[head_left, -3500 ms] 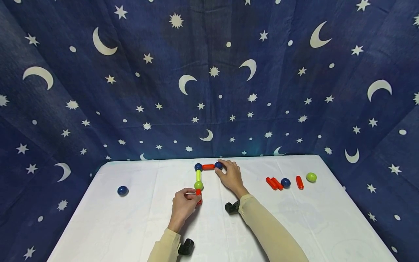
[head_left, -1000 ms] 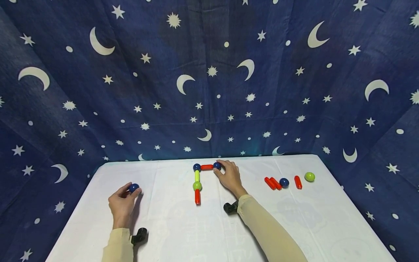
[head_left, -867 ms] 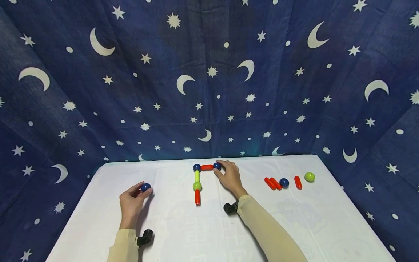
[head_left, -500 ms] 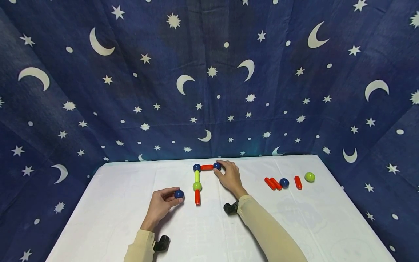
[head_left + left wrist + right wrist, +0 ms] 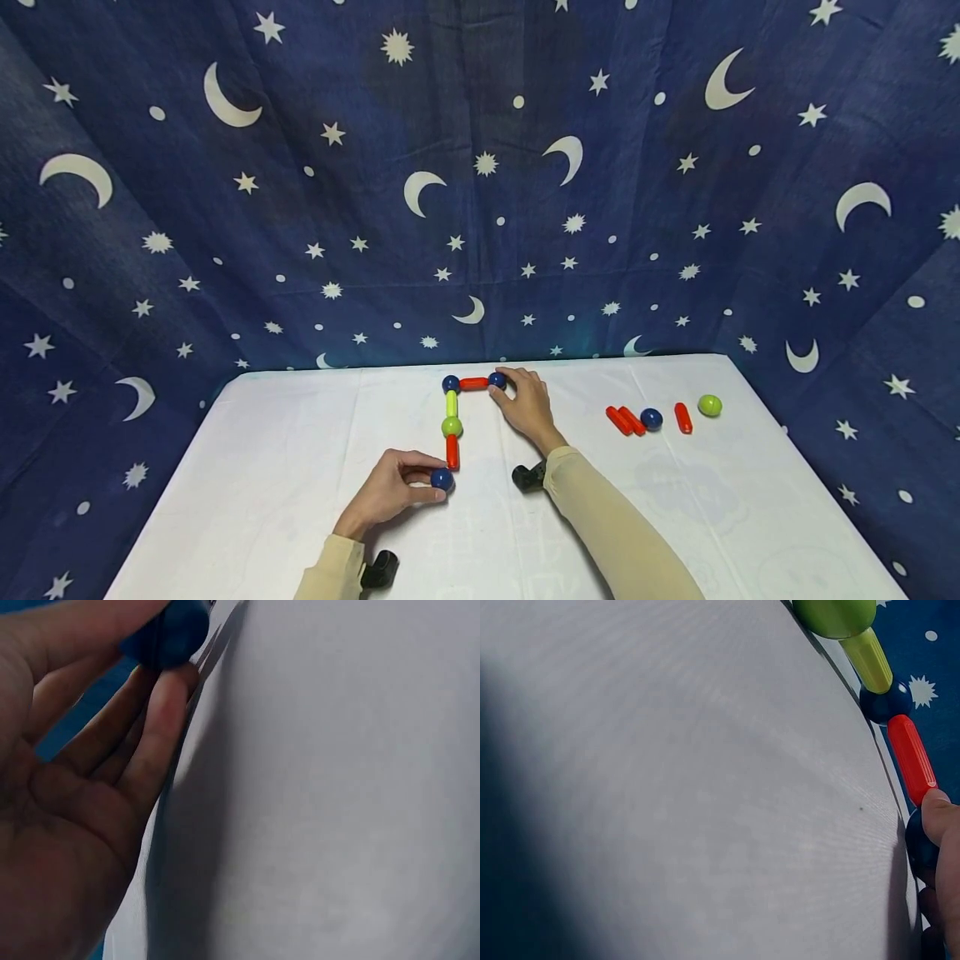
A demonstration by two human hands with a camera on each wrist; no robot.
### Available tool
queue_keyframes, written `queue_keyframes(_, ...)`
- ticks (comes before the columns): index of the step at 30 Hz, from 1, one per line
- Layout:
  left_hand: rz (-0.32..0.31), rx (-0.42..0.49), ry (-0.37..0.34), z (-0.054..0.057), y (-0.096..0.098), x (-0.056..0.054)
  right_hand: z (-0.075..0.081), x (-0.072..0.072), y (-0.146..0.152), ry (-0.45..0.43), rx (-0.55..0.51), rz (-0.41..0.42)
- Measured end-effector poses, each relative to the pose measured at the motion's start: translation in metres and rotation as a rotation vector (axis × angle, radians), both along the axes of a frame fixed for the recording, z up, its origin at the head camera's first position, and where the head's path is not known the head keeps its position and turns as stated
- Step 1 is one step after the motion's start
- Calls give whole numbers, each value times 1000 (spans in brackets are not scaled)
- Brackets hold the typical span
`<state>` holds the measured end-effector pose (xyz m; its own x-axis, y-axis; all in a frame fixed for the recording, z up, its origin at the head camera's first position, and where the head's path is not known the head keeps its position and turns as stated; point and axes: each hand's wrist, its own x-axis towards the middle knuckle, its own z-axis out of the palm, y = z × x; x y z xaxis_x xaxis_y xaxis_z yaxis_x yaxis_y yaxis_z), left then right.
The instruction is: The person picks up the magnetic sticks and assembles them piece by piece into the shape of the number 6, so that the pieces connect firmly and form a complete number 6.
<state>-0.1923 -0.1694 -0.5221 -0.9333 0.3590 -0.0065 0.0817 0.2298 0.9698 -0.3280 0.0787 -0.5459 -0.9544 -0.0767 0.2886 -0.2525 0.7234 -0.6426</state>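
Clock directions as in head view; left hand pinches blue ball between thumb and fingers, thumb on its 6 o'clock side, fingertip near 12; ball sits just off the bottom tip of lower red rod, at about 7 o'clock from it, can't tell if touching; right hand pinches end ball, blue, thumb and index on it, rest of the hand to its 4 o'clock; top red rod runs from end ball toward 9, to corner ball, also blue; yellow-green rod goes down from corner ball toward 6, meets green ball; lower red rod continues at 6 from there; all on white table; loose pieces well apart at 3 from green ball: red pair lying side by side, spare blue ball just beside its 3 o'clock end, then single red rod, then spare green ball near that rod, at 2; cream sleeves on both arms, black device by left wrist; star-and-moon curtain behind, at 12.
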Motion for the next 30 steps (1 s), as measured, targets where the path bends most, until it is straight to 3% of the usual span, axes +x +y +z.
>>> queue_keyframes(5, -62, -40, 45, -1, 4, 1, 0, 0, 1, 18, -5, 14)
queue_keyframes(15, -14, -168, 162, -4, 9, -3, -1, 0, 2, 23, -5, 19)
queue_keyframes(30, 17, -161, 141, -4, 11, -4, -1, 0, 2, 31, -4, 21)
